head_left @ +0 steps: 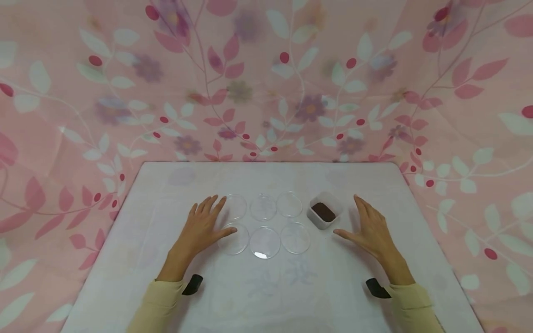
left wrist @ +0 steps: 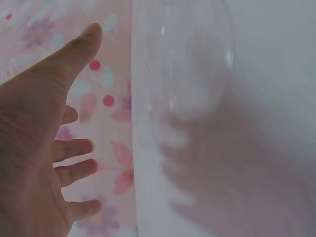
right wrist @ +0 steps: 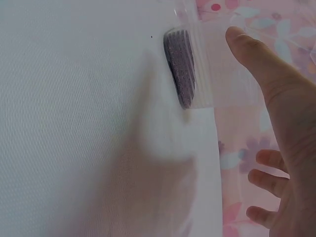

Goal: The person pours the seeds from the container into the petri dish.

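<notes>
Six clear round dishes (head_left: 265, 241) lie mostly right of the left hand (head_left: 203, 227), a translucent tub (head_left: 316, 222) of dark material (head_left: 323, 212) just left of the right hand (head_left: 368, 230), both hands spread and unladen.

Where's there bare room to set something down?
Bare white table shows between the sleeves, nearer than the front discs, and behind the back discs to the far edge. Crowded: the middle, with six clear discs, the tub of dark material, the left hand and the right hand.
</notes>
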{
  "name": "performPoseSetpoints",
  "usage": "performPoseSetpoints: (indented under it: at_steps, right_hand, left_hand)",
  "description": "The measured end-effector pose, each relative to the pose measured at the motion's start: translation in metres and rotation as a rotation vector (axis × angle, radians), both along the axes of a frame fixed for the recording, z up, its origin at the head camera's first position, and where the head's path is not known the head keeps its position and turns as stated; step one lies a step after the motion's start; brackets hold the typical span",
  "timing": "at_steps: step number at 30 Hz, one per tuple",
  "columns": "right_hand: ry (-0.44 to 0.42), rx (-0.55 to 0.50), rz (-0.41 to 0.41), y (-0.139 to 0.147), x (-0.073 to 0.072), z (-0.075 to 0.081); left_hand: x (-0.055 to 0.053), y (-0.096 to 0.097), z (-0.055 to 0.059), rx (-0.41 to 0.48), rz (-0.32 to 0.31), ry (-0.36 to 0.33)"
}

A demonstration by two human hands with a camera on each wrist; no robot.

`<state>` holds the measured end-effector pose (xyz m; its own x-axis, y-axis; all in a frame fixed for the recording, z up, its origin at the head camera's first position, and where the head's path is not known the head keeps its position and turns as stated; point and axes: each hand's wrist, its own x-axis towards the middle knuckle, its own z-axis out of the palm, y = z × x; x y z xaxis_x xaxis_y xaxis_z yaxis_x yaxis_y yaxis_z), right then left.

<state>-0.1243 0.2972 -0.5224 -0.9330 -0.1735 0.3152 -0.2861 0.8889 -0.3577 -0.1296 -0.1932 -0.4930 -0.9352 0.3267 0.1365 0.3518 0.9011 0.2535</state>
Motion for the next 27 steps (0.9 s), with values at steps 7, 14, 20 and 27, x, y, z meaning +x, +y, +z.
performPoseSetpoints:
  at_steps: [7, 14, 20, 27]
  right_hand:
    - [-0.006, -0.014, 0.004, -0.018, -0.002, 0.004]
    - [-0.01, -0.023, 0.004, -0.028, -0.005, 0.002]
    - [-0.006, -0.032, 0.015, -0.034, -0.006, -0.003]
    - [-0.011, -0.029, 0.02, -0.044, -0.006, -0.008]
  left_hand:
    - [-0.022, 0.035, 0.01, -0.013, -0.122, 0.001]
    - [-0.053, 0.073, 0.012, -0.068, -0.228, -0.019]
    - [-0.076, 0.102, 0.001, -0.084, -0.305, -0.079]
    - [-0.094, 0.123, -0.009, -0.067, -0.329, -0.159]
